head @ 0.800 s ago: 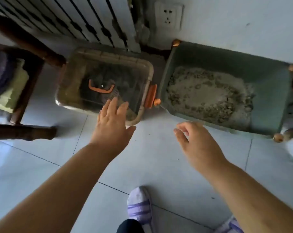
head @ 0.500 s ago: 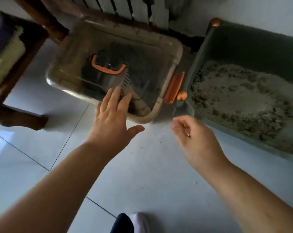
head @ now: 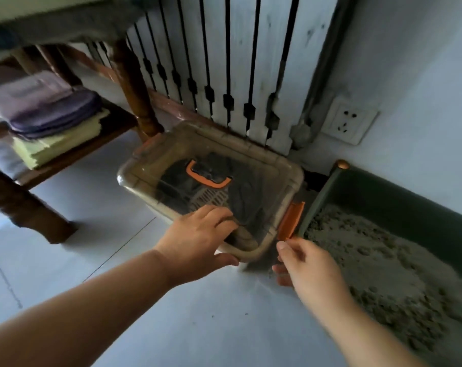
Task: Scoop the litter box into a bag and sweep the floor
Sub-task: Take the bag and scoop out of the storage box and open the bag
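The tiled floor [head: 198, 327] is carrying everything here. The green litter box [head: 383, 197] is sitting against the wall on the right, its grey litter [head: 370, 260] not yet scooped. Just beside it on the left, the clear lidded storage bin [head: 251, 152] is lying at an angle, its long axis running from far left to near right. Through the lid, a slotted scoop [head: 210, 200] and some dark bundled material, bags by my guess, are showing. So the tools are looking locked away and the lid wants opening first. The left hand [head: 195, 239] is pressing down on the lid's near edge, with fingers on top and thumb lying along the front wall, steadying the bin. The right hand [head: 309, 268] is hovering at the bin's right short end, holding nothing, finger and thumb parted. It is sitting just below the orange latch [head: 290, 221], though whether a fingertip is touching it I cannot tell. That latch is running along the short end, squeezed between bin and litter box, and the right hand is clearly the nearer one. The coming move is looking like a flick of that latch up and outward, in a tight gap.
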